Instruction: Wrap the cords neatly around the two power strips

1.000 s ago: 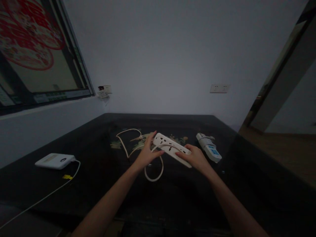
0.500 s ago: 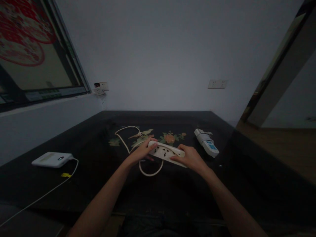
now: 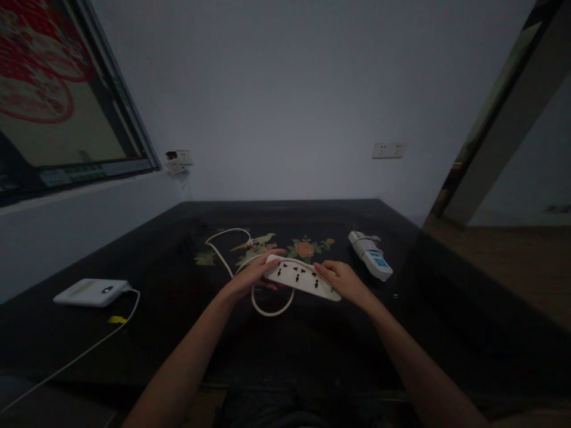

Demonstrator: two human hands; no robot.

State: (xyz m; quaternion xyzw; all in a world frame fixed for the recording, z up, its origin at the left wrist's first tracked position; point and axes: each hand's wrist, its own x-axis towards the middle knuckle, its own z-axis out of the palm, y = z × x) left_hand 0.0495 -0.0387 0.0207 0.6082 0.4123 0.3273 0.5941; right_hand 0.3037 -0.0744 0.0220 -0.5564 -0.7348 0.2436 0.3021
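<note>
A pale wall (image 3: 276,107) rises behind a dark, glossy surface (image 3: 307,351), with a double wall socket (image 3: 388,150) beyond and to the right of the hands, and more sockets (image 3: 177,161) in the far corner to their left. Further left, red decorations (image 3: 35,65) show at the window (image 3: 71,137). In front of the person, a white power strip (image 3: 302,282) spans the space between the two hands, its socket face turned toward the person and its right end nearer than its left. The left hand (image 3: 250,277) grips the left end, digits showing above and below it; the right hand (image 3: 344,280) is closed over the right end, fingertips on the upper side. Whether the strip's lower edge touches the surface cannot be told. Its white cord (image 3: 271,314) loops on the near side, between the hands, and continues beyond the left hand, near a printed flower pattern (image 3: 304,248). Right of the right hand lies a second strip (image 3: 377,262) with blue panels, a grey cord (image 3: 366,245) wound around it. Well left of the left hand sits a white box (image 3: 91,293), its cable (image 3: 89,355) bearing a yellow tag (image 3: 117,320).
</note>
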